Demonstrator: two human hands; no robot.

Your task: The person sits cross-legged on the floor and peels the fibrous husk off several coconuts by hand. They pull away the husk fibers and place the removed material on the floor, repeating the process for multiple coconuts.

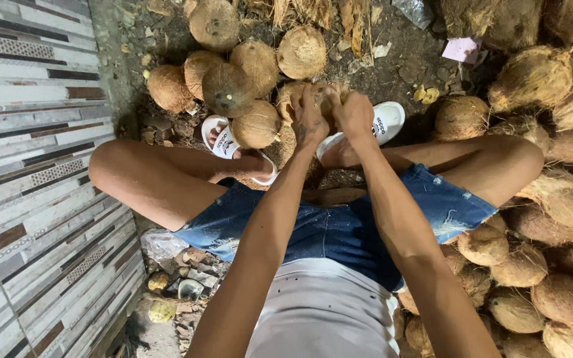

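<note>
I sit low with my knees spread, in denim shorts and white sandals. Both arms reach forward between my legs. My left hand [308, 118] and my right hand [354, 114] grip one brown husked coconut [327, 99] from either side, above my feet. The fingers of both hands wrap over its fibrous top, so most of the nut is hidden behind them.
A cluster of peeled coconuts [228, 86] lies ahead on the left by my left sandal [223, 140]. Several fibrous coconuts [532, 78] pile along the right side and by my right thigh. A tiled wall [28, 166] runs down the left. Rubble and scraps [184, 278] lie under my left leg.
</note>
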